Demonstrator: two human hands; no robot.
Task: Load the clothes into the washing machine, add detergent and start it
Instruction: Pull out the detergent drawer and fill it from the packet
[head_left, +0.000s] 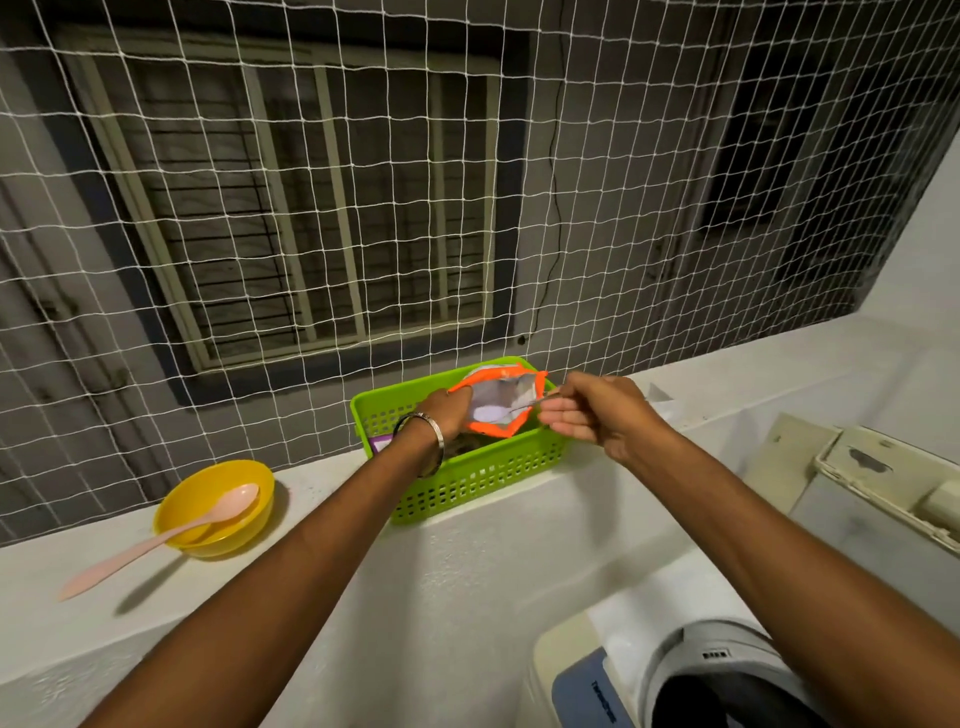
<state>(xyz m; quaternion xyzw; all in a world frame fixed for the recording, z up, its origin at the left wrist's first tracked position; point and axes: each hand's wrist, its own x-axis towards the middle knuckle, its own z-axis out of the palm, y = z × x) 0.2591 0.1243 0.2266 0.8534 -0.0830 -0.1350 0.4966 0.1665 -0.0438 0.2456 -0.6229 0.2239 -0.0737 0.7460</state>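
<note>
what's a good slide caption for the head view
Left hand holds the orange detergent pouch open in the green basket while the right hand scoops powder with a spoon.

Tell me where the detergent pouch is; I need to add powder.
In the head view, the orange detergent pouch stands open in the green basket on the ledge, centre frame, gripped by the left hand.

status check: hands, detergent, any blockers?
Left hand holds orange detergent pouch open in green basket. Right hand pinches metal spoon, tip in the powder. Washer open below, nothing in the way.
</note>
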